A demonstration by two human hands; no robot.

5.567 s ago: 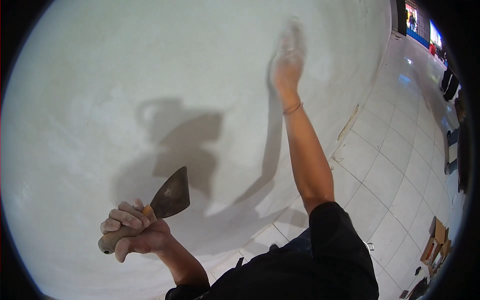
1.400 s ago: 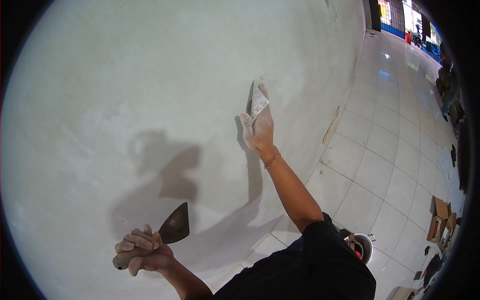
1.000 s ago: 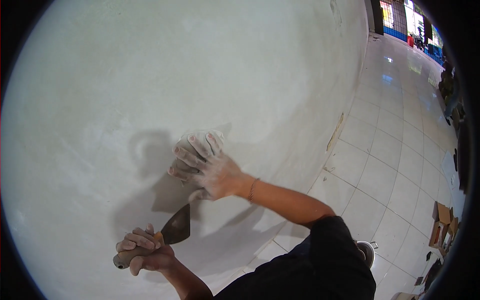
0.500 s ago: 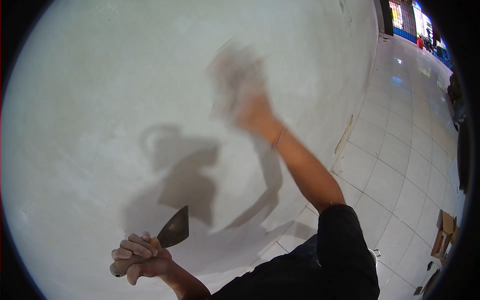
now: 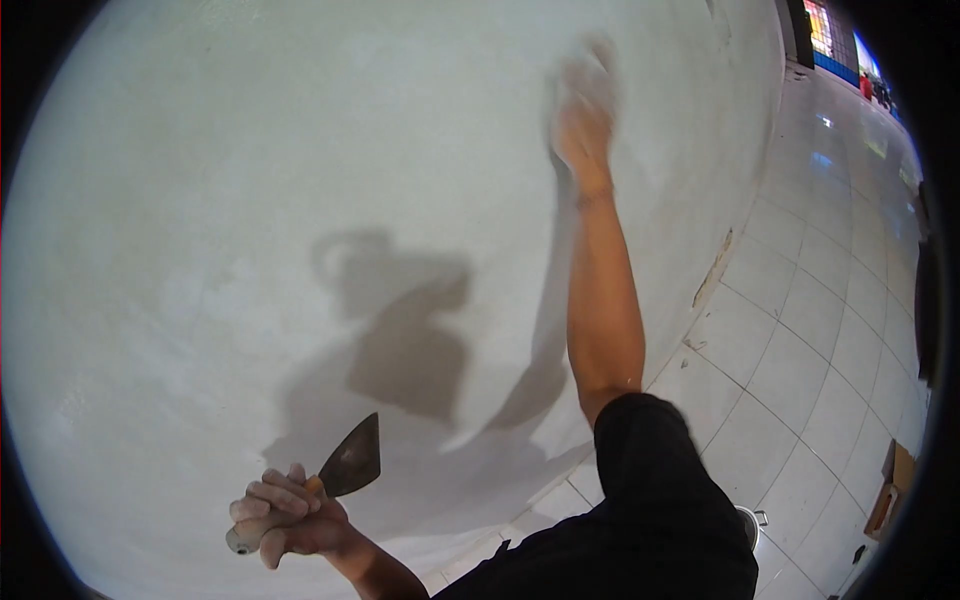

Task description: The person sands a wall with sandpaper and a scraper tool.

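Observation:
At the lower left my left hand [image 5: 300, 520], its fingers whitened with dust, is closed around the handle of a putty knife [image 5: 353, 458]. The dark, flared metal blade points up and to the right, in front of the pale wall [image 5: 190, 200]. My right arm stretches far up along that wall. At its end my right hand [image 5: 585, 110] is smeared by motion and appears close to the wall surface. Whether it holds anything cannot be made out.
White floor tiles [image 5: 790, 360] run along the wall's foot at the right, where the edge has a chipped patch [image 5: 712, 270]. A metal pot [image 5: 748, 525] is partly hidden by my body. A cardboard box [image 5: 890, 490] stands at the far right.
My right hand has swept up and to the right along the wall, and the arm has straightened. The view has shifted slightly; my left hand keeps its hold on the putty knife.

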